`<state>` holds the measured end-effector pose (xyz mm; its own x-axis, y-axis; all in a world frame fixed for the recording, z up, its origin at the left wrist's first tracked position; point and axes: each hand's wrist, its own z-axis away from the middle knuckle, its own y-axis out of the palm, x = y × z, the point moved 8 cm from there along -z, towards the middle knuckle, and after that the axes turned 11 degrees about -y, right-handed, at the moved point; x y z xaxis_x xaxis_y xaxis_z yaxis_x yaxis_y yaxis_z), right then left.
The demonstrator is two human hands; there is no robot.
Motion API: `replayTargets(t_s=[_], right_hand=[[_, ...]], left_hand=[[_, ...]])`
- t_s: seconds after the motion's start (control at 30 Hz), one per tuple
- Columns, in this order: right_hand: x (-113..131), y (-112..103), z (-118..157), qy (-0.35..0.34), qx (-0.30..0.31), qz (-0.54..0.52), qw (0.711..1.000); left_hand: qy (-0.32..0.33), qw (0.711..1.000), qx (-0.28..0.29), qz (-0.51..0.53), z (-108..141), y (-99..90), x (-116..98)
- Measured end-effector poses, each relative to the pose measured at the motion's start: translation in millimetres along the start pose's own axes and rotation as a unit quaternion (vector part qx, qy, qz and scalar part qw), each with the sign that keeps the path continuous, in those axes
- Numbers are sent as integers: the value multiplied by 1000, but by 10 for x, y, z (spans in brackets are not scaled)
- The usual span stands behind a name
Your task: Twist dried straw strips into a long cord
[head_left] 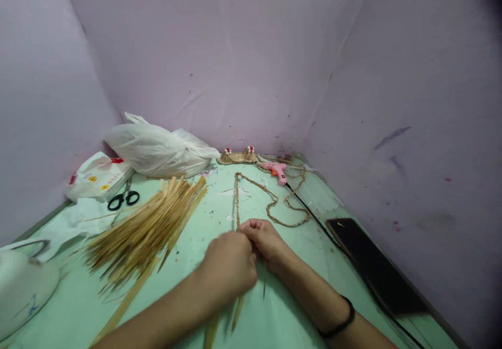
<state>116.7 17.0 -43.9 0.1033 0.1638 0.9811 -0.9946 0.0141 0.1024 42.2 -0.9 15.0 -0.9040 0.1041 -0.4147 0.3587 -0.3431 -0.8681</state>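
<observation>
A thin braided straw cord [237, 197] runs down the middle of the table to my hands, and its finished length loops away to the right. My left hand [229, 260] is closed around the cord's near end, its fingertips mostly hidden from view. Close against it, my right hand [266, 242] pinches the same end between thumb and fingers. Loose straw strips [237, 312] hang out below both hands. To the left lies a spread bundle of dry straw strips [145, 229].
Black-handled scissors [123, 199], a white plastic bag [160, 148] and a printed packet [100, 176] sit at the left. A pink glue gun [276, 171] with a black cable and a woven straw piece [237, 158] lie at the back. A dark phone [372, 263] rests at the right.
</observation>
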Motion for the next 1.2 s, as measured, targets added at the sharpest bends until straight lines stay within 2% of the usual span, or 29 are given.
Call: replayTargets(t_s=[0.07, 0.1, 0.17, 0.23, 0.27, 0.33, 0.4, 0.5, 0.57, 0.63, 0.73, 0.83, 0.93, 1.03, 1.1, 1.17, 1.2], right_hand=[[-17, 6, -6, 5, 12, -11, 1000], [-13, 15, -6, 5, 18, -17, 1000], [27, 36, 0, -6, 28, -32, 999], [83, 59, 5, -23, 41, -52, 998], [101, 71, 6, -27, 51, -57, 997], [93, 84, -4, -22, 78, -45, 996], [59, 73, -37, -27, 103, -3, 994], [43, 10, -100, -78, 113, 96, 986], [90, -35, -105, -128, 103, 188, 968], [199, -71, -60, -176, 78, 294, 936], [383, -114, 55, -196, 26, 407, 892], [461, -103, 163, -166, 2, 437, 884], [456, 26, 259, -166, 20, 466, 869], [422, 185, 350, -194, 43, 519, 831], [395, 249, 382, -207, 63, 541, 813], [383, 239, 366, -208, 82, 533, 816], [391, 194, 337, -204, 81, 515, 828]], left_hand=[[-21, 995, -67, 77, -123, -258, 136], [-54, 985, -73, 149, -189, -323, 245], [-122, 945, 31, 301, -310, -182, 406], [-139, 889, 158, 407, -357, 59, 407], [-136, 866, 202, 438, -363, 151, 385], [-132, 842, 239, 464, -376, 259, 373], [-138, 846, 237, 457, -392, 298, 397], [-156, 883, 214, 387, -399, 302, 436], [-162, 909, 174, 341, -404, 263, 449], [-153, 924, 127, 325, -405, 210, 433], [-146, 923, 102, 341, -387, 199, 408], [-154, 913, 111, 361, -374, 236, 418], [-147, 906, 130, 376, -385, 279, 431], [-118, 906, 151, 378, -419, 322, 436], [-93, 916, 146, 362, -449, 317, 443], [-69, 923, 133, 354, -470, 282, 441], [-61, 923, 130, 358, -473, 262, 438]])
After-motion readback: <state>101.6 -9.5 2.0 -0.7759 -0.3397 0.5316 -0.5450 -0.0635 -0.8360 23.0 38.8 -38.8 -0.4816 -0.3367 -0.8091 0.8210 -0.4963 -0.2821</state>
